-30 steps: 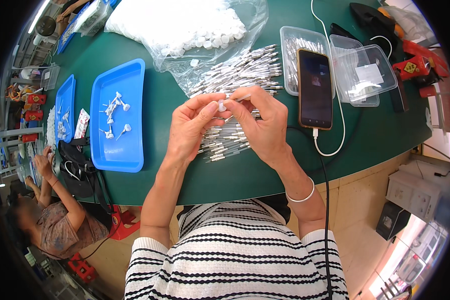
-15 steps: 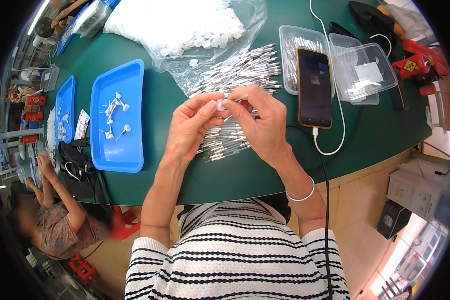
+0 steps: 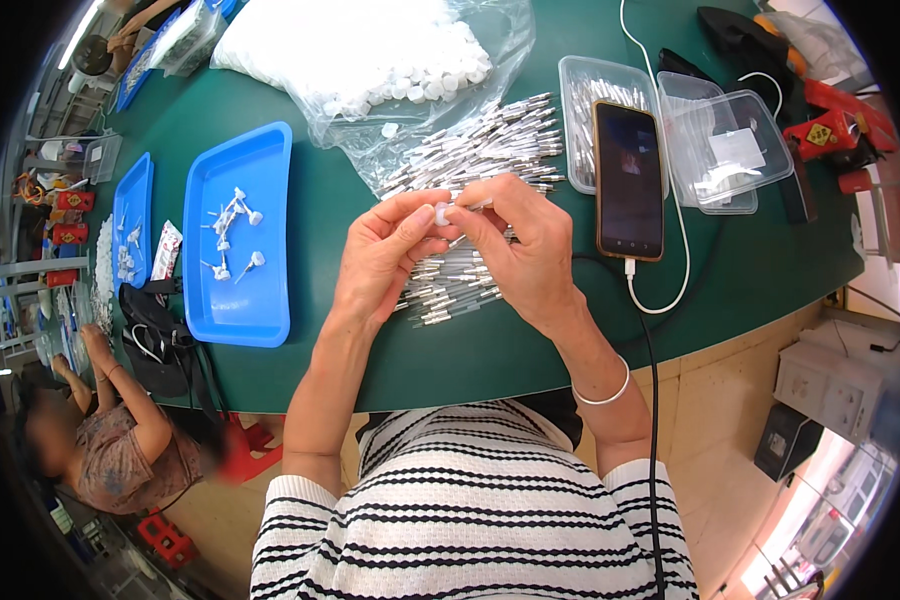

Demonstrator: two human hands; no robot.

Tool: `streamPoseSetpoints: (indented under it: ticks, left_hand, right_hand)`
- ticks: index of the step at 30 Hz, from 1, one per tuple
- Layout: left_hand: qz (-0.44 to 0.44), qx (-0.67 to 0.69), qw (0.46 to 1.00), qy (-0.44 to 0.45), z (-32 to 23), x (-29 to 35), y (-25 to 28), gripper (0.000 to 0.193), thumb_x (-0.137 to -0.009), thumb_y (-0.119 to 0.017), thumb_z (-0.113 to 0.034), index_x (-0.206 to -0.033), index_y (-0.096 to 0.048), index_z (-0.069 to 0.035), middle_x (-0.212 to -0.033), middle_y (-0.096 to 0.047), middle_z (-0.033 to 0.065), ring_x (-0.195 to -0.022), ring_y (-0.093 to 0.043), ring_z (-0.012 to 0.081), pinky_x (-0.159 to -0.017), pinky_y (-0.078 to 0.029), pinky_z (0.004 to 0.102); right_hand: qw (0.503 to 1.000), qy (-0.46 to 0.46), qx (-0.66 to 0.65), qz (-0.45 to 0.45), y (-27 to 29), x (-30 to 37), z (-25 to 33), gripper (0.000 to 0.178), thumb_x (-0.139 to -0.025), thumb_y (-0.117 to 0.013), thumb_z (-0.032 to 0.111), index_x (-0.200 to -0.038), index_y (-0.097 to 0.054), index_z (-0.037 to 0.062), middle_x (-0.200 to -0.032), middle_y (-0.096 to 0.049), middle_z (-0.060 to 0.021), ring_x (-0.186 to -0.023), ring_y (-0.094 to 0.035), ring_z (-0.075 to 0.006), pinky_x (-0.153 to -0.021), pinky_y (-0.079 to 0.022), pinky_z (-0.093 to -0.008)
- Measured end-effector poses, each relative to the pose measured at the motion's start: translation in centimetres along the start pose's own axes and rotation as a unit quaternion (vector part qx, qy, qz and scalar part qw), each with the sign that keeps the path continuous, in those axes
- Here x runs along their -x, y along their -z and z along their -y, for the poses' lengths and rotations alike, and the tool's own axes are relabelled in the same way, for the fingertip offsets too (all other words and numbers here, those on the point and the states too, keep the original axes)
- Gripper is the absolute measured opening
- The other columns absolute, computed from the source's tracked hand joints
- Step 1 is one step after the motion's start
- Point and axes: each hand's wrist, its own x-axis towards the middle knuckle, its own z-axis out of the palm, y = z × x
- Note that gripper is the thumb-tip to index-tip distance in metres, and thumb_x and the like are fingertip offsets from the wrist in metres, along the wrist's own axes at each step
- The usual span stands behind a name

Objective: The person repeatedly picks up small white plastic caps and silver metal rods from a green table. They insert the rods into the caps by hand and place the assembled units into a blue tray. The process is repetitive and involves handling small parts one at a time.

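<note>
Both hands meet over the green table, fingertips almost touching. My left hand (image 3: 373,262) is closed, pinching a small white plastic cap (image 3: 442,214) between thumb and forefinger. Closed too, my right hand (image 3: 526,250) grips a thin metal-tipped rod (image 3: 481,204), most of it hidden by the fingers; its thumb presses close to the cap. Whether cap and rod are joined cannot be made out. Under and beyond the hands lies a loose pile of similar slim rods (image 3: 500,138). Behind it spreads a clear plastic bag (image 3: 515,40) full of white caps.
A blue tray (image 3: 238,322) at left holds several capped pieces; a smaller blue tray (image 3: 138,190) stands farther left. Right of the pile are a charging phone (image 3: 628,180), a box of rods (image 3: 580,80) and clear lids (image 3: 730,150). A co-worker (image 3: 130,440) sits at far left.
The right hand's rod has tilted slightly and shows less above the fingers. Both hands keep their pinch in nearly the same place. The whole view has shifted a little.
</note>
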Motion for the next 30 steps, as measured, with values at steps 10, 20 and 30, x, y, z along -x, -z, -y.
streamPoseSetpoints:
  ticks: [10,20,30]
  left_hand:
    - [-0.011,0.024,0.999,0.02,0.08,0.09,-0.05,0.024,-0.092,-0.059,-0.01,-0.111,-0.062,0.004,-0.096,-0.067,0.0118,-0.085,-0.067,0.0162,-0.072,-0.057,0.0221]
    - [-0.008,0.048,0.998,0.028,0.17,0.07,-0.17,0.024,-0.092,-0.06,-0.011,-0.11,-0.061,0.003,-0.096,-0.066,0.0117,-0.083,-0.068,0.0162,-0.072,-0.057,0.0216]
    - [-0.021,0.063,0.998,0.017,0.06,0.18,-0.21,0.028,-0.089,-0.063,-0.007,-0.114,-0.058,0.003,-0.1,-0.066,0.0116,-0.088,-0.067,0.0176,-0.077,-0.056,0.0233]
  right_hand:
    - [1.0,-0.013,-0.013,-0.002,-0.08,0.03,0.16,0.009,-0.078,-0.071,0.007,-0.084,-0.064,0.0051,-0.075,-0.063,-0.0053,-0.062,-0.06,-0.0191,-0.053,-0.046,-0.0292]
    - [0.997,-0.051,-0.049,0.009,-0.18,0.17,-0.17,0.01,-0.079,-0.071,0.007,-0.085,-0.064,0.0039,-0.073,-0.062,-0.0061,-0.061,-0.059,-0.0152,-0.052,-0.046,-0.0265]
    - [0.969,-0.159,-0.185,0.032,0.22,0.03,0.04,0.007,-0.087,-0.065,0.007,-0.088,-0.065,0.0002,-0.075,-0.065,-0.0046,-0.068,-0.063,-0.0098,-0.057,-0.048,-0.0223]
